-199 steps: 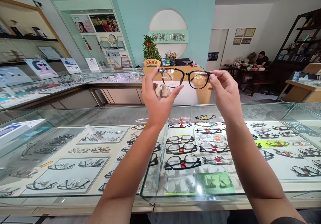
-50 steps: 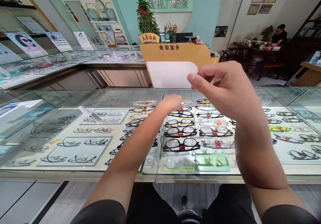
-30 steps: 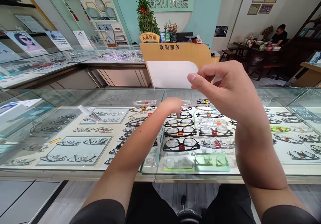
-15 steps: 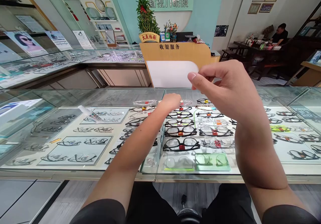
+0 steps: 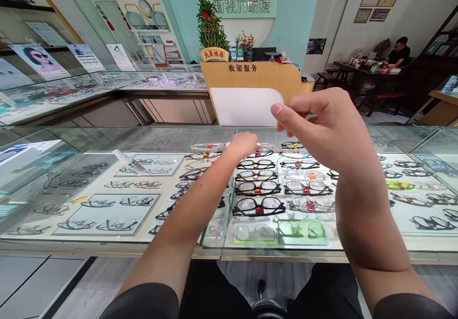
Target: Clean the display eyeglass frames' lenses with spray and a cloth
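Note:
My left hand (image 5: 244, 144) is closed above the far part of the glass display counter (image 5: 150, 247), knuckles forward. Its fingertips are hidden, and I cannot make out what they hold. Raised higher and closer to me, my right hand (image 5: 325, 126) has curled fingers, with the thumb near the index finger. Anything pinched there is too small to see. Under the glass between my arms lie rows of eyeglasses (image 5: 258, 206), several with red tags at the bridge. A small white bottle (image 5: 125, 160) appears tilted to the left of my left forearm.
A green lens-shaped display card (image 5: 303, 231) lies under the counter's near edge. Beyond stand a wooden cashier desk (image 5: 257, 75) with a potted plant (image 5: 212, 28), and another glass showcase (image 5: 161, 78) at left. A person (image 5: 399, 52) sits at a dark table far right.
The view has shifted very slightly. My right hand has moved a touch, its curled pose unchanged. My left hand stays in nearly the same place.

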The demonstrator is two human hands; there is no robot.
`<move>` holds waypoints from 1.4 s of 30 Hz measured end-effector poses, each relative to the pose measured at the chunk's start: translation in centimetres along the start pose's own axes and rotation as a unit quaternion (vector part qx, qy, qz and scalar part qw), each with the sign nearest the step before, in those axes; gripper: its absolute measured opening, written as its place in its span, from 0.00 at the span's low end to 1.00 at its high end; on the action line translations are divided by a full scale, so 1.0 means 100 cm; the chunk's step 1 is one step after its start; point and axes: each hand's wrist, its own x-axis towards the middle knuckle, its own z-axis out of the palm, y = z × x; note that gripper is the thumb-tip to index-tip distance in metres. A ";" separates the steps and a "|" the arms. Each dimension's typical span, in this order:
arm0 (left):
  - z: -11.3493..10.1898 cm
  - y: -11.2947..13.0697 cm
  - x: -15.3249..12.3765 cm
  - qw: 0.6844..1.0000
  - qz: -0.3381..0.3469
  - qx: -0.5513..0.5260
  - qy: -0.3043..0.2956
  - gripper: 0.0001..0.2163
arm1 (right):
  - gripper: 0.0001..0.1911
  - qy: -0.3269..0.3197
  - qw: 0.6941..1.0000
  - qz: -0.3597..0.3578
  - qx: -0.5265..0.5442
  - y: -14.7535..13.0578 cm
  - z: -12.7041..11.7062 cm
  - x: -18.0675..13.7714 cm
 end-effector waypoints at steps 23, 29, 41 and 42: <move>-0.085 0.007 -0.116 0.680 0.189 -0.639 0.306 0.14 | 0.15 0.037 0.993 0.029 0.107 0.018 0.004 0.010; -0.085 0.008 -0.116 0.656 0.223 -0.668 0.272 0.14 | 0.11 -0.008 0.980 0.044 0.192 0.020 0.006 0.012; -0.086 -0.006 -0.114 0.700 0.170 -0.579 0.382 0.13 | 0.06 0.100 0.984 0.054 0.138 0.034 -0.004 0.015; -0.087 -0.009 -0.115 0.711 0.164 -0.559 0.394 0.12 | 0.06 0.123 0.984 0.052 0.115 0.035 -0.006 0.015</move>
